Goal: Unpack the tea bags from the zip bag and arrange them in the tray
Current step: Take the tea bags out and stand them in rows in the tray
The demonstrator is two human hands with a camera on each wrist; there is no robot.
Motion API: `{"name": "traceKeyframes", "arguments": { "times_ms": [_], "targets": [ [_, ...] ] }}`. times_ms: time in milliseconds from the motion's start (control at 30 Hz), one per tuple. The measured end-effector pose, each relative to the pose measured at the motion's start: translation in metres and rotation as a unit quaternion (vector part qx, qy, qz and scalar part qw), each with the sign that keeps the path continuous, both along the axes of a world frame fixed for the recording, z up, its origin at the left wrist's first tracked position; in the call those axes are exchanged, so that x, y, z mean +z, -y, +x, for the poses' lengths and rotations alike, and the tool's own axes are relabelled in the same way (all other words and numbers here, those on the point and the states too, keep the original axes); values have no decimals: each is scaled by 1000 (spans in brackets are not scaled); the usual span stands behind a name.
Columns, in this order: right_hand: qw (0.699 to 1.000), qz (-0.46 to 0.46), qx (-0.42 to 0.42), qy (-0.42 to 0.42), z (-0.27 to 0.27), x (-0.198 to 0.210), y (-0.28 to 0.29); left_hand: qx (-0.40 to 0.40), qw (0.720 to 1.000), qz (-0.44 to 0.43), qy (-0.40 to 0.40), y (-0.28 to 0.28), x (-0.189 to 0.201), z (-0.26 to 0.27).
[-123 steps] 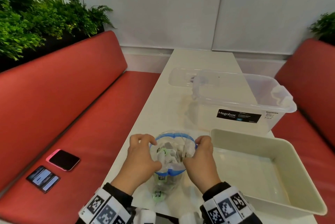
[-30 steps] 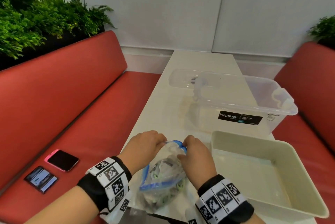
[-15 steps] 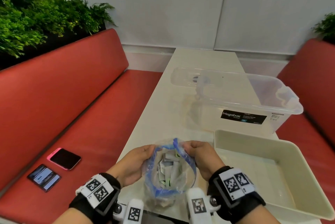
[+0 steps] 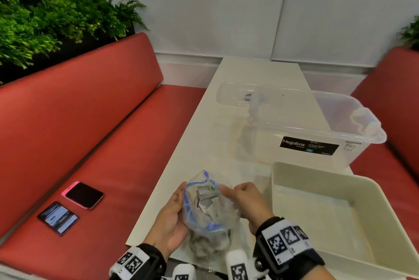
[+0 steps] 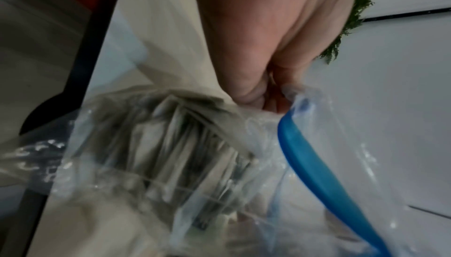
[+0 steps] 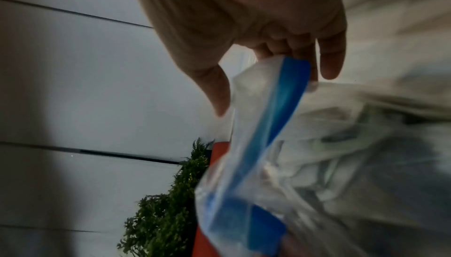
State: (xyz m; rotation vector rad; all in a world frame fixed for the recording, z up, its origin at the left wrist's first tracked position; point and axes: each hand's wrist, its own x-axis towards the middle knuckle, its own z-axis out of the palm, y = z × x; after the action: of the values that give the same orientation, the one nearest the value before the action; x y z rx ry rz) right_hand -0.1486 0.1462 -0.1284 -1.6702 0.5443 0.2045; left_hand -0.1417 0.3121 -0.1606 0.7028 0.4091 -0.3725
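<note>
A clear zip bag [image 4: 210, 214] with a blue zip rim sits at the near table edge, mouth open and facing up. Several grey tea bags [image 4: 205, 195] lie packed inside. My left hand [image 4: 174, 211] cups the bag's left side, and in the left wrist view its fingers [image 5: 253, 91] pinch the plastic by the blue rim [image 5: 317, 174]. My right hand [image 4: 247, 200] is at the right side of the mouth. The right wrist view shows the rim flap [image 6: 280, 97] between its thumb and fingers [image 6: 329, 64]. The cream tray [image 4: 306, 180] stands to the right, with nothing in it.
A clear Megabox storage box [image 4: 306, 125] stands behind the tray, with its lid [image 4: 235, 96] lying further back. Two phones [image 4: 84, 194] [image 4: 58, 217] lie on the red bench to the left. Plants border the bench backs.
Both hands held the bag's mouth stretched wide. Now the mouth is narrower and tipped left, my left palm is under its side, and my right hand has closed in on the right rim.
</note>
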Motion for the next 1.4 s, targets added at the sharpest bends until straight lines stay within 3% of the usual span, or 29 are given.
{"name": "traceKeyframes", "arguments": {
  "times_ms": [100,167,267,333,400,500,567,667,733,800,900,933,967,1000,1133,1233,1333,1400],
  "targets": [
    [996,-87,20,11,-5,-2,4,20,1000,-14,-2,-7,-9,1],
    [997,-72,-1,8,-6,0,6,22,999,-28,6,-10,-12,2],
    [991,126,-40,-4,-5,2,6,14,998,-55,40,-16,-13,-1],
    [951,299,-75,-17,-4,6,2,1,998,-45,43,-21,-18,-3],
    [907,405,-112,-39,-4,9,-1,-6,999,-27,44,-23,-19,-8],
    [874,462,-142,-49,-4,10,-2,-56,996,12,65,-30,-14,-19],
    [900,418,-115,-38,-3,10,-3,-131,981,117,78,-35,-8,-23],
    [950,312,-33,-5,1,13,-6,-132,939,301,99,-41,8,-13],
    [967,251,28,18,4,19,-9,-129,892,396,178,-42,26,-1],
    [977,189,93,34,6,27,-12,-187,821,468,270,-40,43,13],
    [980,106,163,49,9,36,-13,-327,686,555,340,-30,56,33],
    [979,82,175,57,10,38,-13,-367,652,568,343,-28,58,38],
    [979,58,183,64,10,38,-12,-395,639,569,335,-27,58,41],
    [980,16,188,71,9,38,-12,-409,648,559,316,-27,56,43],
    [957,-230,153,84,-7,45,-7,-352,776,463,243,-30,46,38],
    [927,-331,164,61,-16,49,-6,-308,838,399,209,-29,38,29],
    [904,-385,177,59,-12,46,-4,-273,885,337,168,-29,33,22],
    [918,-343,191,51,-7,44,1,-259,903,309,151,-30,31,18]
  ]
}}
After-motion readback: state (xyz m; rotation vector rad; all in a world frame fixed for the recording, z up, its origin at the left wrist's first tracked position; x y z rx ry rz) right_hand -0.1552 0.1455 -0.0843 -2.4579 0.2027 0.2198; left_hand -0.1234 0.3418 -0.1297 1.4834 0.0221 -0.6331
